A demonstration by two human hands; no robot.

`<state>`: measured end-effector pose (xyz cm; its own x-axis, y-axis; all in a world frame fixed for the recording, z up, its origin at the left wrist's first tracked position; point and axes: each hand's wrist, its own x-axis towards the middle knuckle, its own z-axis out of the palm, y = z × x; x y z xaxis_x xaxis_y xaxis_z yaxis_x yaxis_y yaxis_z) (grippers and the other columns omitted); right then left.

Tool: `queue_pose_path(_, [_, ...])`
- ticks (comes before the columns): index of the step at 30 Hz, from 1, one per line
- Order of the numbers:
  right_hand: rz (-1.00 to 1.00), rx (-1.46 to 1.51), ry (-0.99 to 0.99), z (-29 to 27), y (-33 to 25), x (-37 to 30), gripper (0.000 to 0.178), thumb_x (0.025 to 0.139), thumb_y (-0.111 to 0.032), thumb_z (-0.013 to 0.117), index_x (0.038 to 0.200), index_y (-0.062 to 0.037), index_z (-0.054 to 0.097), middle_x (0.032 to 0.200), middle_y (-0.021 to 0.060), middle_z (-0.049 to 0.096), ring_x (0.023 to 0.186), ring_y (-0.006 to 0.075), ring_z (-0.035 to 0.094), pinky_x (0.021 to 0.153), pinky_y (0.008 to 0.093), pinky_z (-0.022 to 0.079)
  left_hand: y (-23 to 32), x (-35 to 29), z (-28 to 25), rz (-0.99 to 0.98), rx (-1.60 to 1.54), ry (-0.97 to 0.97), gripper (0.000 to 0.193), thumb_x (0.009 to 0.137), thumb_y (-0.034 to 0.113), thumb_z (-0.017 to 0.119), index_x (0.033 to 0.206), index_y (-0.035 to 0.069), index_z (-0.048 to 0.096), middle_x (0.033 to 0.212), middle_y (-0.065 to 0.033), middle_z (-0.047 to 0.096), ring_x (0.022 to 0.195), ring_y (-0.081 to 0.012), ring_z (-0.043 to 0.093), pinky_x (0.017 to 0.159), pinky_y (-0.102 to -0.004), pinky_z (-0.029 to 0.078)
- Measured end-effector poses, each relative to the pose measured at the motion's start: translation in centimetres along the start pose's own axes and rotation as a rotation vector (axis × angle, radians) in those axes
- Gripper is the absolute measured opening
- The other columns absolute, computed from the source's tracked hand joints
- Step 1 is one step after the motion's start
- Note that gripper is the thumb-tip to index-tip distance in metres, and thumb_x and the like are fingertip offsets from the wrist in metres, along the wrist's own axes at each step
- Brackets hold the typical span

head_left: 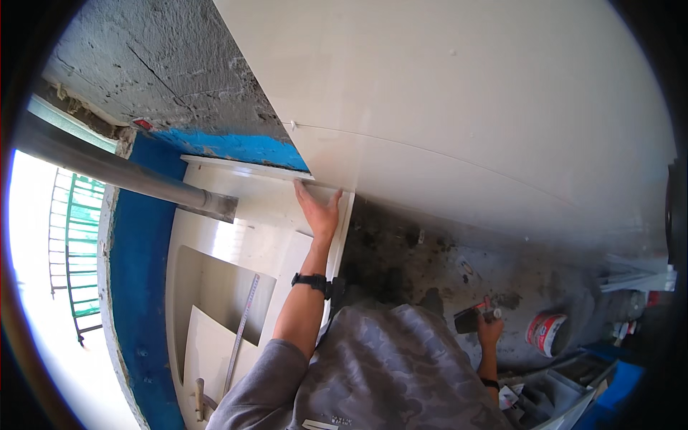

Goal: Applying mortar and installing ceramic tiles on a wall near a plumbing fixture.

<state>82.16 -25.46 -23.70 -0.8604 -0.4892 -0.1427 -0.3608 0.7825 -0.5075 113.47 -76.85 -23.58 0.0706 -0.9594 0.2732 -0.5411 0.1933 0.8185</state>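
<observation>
Much of the wall (179, 72) is covered by pale tiles (459, 86), the rest being left bare, while the lower tile's (373, 166) corner, by the bench (261, 193), is met by the left hand's (320, 213) spread fingers, and a dark tool (466, 322) is gripped by the right hand (490, 330).

1. The left hand (320, 215) is spread out at the white counter's (208, 233) far right corner, fingers by the big pale wall panel (444, 93).
2. The right hand (489, 330) holds a tool (467, 320) with a dark, flat part, past the counter's right edge.
3. A long ruler (242, 322) slants across the counter's hole (247, 290).
4. A fat pipe (165, 186) ends near the counter's far left corner.
5. A red and white bucket (546, 335) is on the floor (401, 251).
</observation>
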Motion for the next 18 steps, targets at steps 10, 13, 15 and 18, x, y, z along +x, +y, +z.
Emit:
queue_pose_path(10, [-0.073,0.001,-0.005,1.0,1.7,0.7,0.022,0.075,-0.009,0.077,0.092,0.0032,0.071,0.07,0.0151,0.07,0.067,0.0274,0.07,0.066,0.0415,0.052,-0.7,3.8,-2.9,-0.925,-1.276,0.093,0.058,0.106,0.009,0.03,0.152,-0.022,0.014,0.157,-0.0377,0.029,0.144,-0.0449,0.042,0.121,-0.0447,0.039])
queue_pose_path(13, [-0.039,0.048,-0.02,0.8,0.5,1.1,0.022,0.077,-0.013,0.079,0.08,0.0053,0.068,0.072,0.0154,0.071,0.068,0.0226,0.069,0.068,0.0399,0.053,-1.2,3.7,-3.0,-0.927,-1.291,0.082,0.059,0.106,0.011,0.03,0.153,-0.022,0.013,0.158,-0.0374,0.028,0.145,-0.0439,0.04,0.122,-0.0444,0.038])
queue_pose_path(15, [-0.036,0.031,-0.047,0.3,-1.0,1.4,0.021,0.078,-0.013,0.079,0.079,0.0056,0.067,0.071,0.0151,0.071,0.067,0.0209,0.068,0.066,0.0396,0.052,-1.3,3.6,-3.1,-0.923,-1.266,0.08,0.059,0.106,0.011,0.029,0.153,-0.021,0.013,0.158,-0.0376,0.028,0.145,-0.0431,0.041,0.122,-0.044,0.038])
queue_pose_path(18, [-0.016,0.031,-0.049,-0.1,-0.7,2.0,0.021,0.078,-0.011,0.077,0.077,0.0061,0.066,0.068,0.0143,0.069,0.064,0.0183,0.066,0.063,0.0392,0.05,-1.3,3.5,-2.6,-0.907,-1.257,0.061,0.059,0.106,0.01,0.032,0.153,-0.021,0.015,0.158,-0.0369,0.029,0.145,-0.0414,0.042,0.12,-0.0432,0.04])
